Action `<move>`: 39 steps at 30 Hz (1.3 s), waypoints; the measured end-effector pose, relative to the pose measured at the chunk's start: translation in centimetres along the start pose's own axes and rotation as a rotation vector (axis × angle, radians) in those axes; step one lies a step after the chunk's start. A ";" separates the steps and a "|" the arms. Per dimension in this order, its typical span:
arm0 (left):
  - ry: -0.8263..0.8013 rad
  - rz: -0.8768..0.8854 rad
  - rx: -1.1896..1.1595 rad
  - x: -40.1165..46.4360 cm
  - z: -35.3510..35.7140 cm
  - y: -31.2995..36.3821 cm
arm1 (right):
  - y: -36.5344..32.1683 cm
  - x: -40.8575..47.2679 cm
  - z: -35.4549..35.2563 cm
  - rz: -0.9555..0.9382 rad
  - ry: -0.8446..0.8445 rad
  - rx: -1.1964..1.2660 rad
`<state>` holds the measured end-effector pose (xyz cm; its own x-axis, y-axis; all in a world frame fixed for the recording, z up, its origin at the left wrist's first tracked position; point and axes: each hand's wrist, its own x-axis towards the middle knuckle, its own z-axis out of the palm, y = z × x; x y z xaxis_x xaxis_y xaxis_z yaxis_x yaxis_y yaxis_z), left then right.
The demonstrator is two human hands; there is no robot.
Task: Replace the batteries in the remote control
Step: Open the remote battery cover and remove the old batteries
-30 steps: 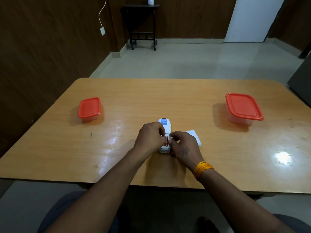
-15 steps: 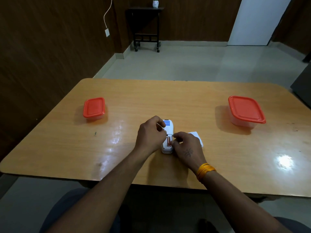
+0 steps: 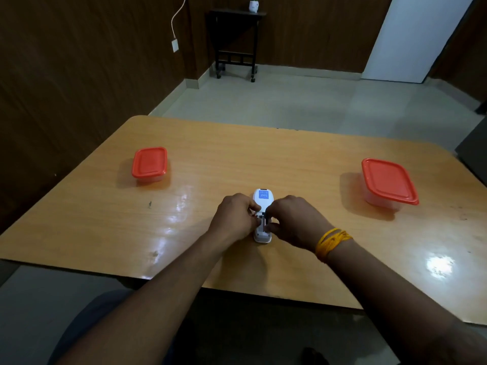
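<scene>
The white remote control [image 3: 263,197] lies face down at the table's middle, its blue label at the far end and its battery compartment [image 3: 261,224] uncovered. My left hand [image 3: 234,217] grips the remote's left edge with curled fingers. My right hand [image 3: 296,222] reaches over the compartment from the right, forefinger and thumb pinching at a battery there; the battery itself is mostly hidden by the fingers. The loose white cover is out of sight behind my right hand.
A small red-lidded box [image 3: 149,164] stands at the left of the wooden table [image 3: 263,154], and a larger red-lidded box [image 3: 388,183] at the right. The table's near edge runs just past my forearms.
My right hand has moved up and left over the compartment, hiding the battery and the white cover. My left hand keeps its hold on the remote's left side.
</scene>
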<state>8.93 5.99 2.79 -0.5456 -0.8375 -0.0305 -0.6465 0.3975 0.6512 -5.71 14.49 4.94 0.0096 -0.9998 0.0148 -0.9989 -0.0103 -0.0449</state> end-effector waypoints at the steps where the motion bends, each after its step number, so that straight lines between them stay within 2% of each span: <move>1: -0.008 0.002 0.009 0.1 0.0 0.0 | -0.1 0.2 -0.3 -0.024 -0.016 -0.022; 6: -0.049 0.020 0.041 0.4 -0.4 0.2 | -0.7 1.1 -1.0 -0.104 -0.061 -0.095; 12: -0.077 0.044 0.037 0.3 -0.7 0.4 | -0.6 0.7 -0.8 -0.182 -0.040 -0.093; 15: -0.090 0.049 0.015 0.3 -0.9 0.4 | -0.5 -0.1 -0.2 -0.233 0.020 -0.005; 18: -0.082 0.035 0.010 0.3 -0.9 0.3 | -0.6 -0.7 0.6 -0.281 0.149 0.039; 22: -0.098 0.031 0.013 0.2 -1.1 0.2 | -0.2 -0.9 1.1 -0.205 0.261 0.107; 29: -0.080 0.010 0.011 0.8 -0.7 -0.1 | -0.8 -1.7 2.3 -0.137 0.224 0.206; 39: -0.077 0.014 0.020 0.7 -0.6 -0.3 | -1.1 -1.1 2.5 0.257 0.167 0.557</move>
<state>9.01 5.07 3.02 -0.5939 -0.8005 -0.0803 -0.6485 0.4173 0.6366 -4.46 15.53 2.48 -0.2798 -0.9560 0.0877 -0.7945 0.1793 -0.5802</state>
